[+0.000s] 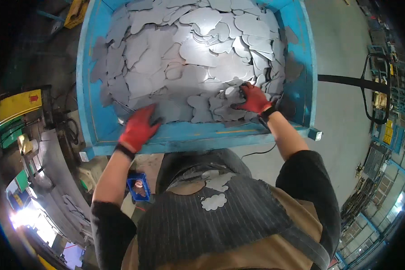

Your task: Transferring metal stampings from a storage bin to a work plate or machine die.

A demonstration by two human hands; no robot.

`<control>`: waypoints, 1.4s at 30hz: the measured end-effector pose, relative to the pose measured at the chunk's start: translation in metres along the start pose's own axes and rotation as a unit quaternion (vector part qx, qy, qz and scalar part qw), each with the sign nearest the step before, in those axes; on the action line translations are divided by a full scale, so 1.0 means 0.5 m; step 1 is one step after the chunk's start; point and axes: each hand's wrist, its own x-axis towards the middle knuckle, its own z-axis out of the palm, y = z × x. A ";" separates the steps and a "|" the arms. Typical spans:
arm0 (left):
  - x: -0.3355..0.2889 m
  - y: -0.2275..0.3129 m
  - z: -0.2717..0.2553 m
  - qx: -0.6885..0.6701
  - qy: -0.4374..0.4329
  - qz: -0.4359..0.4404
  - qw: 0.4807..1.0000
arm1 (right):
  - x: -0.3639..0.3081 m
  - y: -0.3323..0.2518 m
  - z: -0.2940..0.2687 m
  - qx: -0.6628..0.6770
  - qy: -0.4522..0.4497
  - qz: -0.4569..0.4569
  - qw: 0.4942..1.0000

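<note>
A blue bin (196, 135) in front of me is full of flat grey sheet-metal pieces (144, 58) with curved outlines, lying loosely over one another. My left hand (139, 129), in a red glove, is over the near wall at the left, with fingers and thumb apart and nothing visible in it. Red-gloved too, my right hand (255, 100) reaches over the near right part of the pile. Its fingers are bent, its thumb stands apart, and the fingertips are at the metal pieces; I cannot tell whether they press on one.
A small blue crate (138, 186) stands on the floor below my left forearm. Yellow (20, 107) and green machine parts are at the left. A black bar with a loop-shaped frame (377, 87) is at the right, beyond the bin. Shelving lines the far right.
</note>
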 end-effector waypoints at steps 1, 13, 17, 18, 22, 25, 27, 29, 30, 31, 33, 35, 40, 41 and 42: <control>0.063 0.092 -0.011 0.017 -0.044 0.053 0.997 | -0.007 0.012 0.017 -0.057 0.002 0.022 0.998; 0.349 0.348 0.260 0.029 -0.175 0.086 0.980 | 0.006 0.076 -0.012 -0.101 -0.139 0.065 0.983; 0.342 0.344 0.254 -0.006 -0.184 0.090 0.979 | -0.023 0.086 0.031 -0.004 -0.054 -0.001 0.999; 0.340 0.345 0.252 -0.030 -0.199 0.093 0.975 | -0.028 0.075 0.029 0.008 -0.054 -0.026 0.998; 0.317 0.338 0.258 -0.061 -0.197 0.079 0.975 | -0.017 0.070 0.030 -0.049 -0.030 -0.050 0.997; 0.348 0.307 0.284 -0.101 -0.186 0.044 0.976 | 0.026 0.084 0.040 -0.084 -0.018 -0.055 0.995; 0.375 0.287 0.285 -0.128 -0.204 0.010 0.971 | 0.047 0.082 0.036 -0.106 -0.052 -0.050 0.992; 0.398 0.260 0.311 -0.170 -0.232 0.020 0.958 | 0.058 0.086 0.043 -0.123 -0.032 -0.074 0.989; 0.411 0.264 0.306 -0.192 -0.246 0.028 0.950 | 0.062 0.089 0.040 -0.117 -0.040 -0.076 0.989; 0.416 0.269 0.303 -0.172 -0.245 0.017 0.954 | 0.063 0.089 0.039 -0.112 -0.047 -0.077 0.990; 0.412 0.286 0.297 -0.131 -0.243 -0.002 0.961 | 0.057 0.086 0.043 -0.101 -0.022 -0.088 0.991; 0.417 0.288 0.298 -0.108 -0.246 -0.015 0.963 | 0.060 0.088 0.043 -0.105 -0.035 -0.086 0.990; 0.418 0.304 0.282 -0.131 -0.259 -0.025 0.956 | 0.058 0.091 0.033 -0.066 -0.035 -0.085 0.994; 0.406 0.299 0.299 -0.163 -0.235 0.011 0.958 | 0.046 0.088 0.034 -0.081 -0.041 -0.089 0.992; 0.391 0.285 0.326 -0.194 -0.205 0.048 0.958 | 0.039 0.081 0.030 -0.100 -0.045 -0.097 0.989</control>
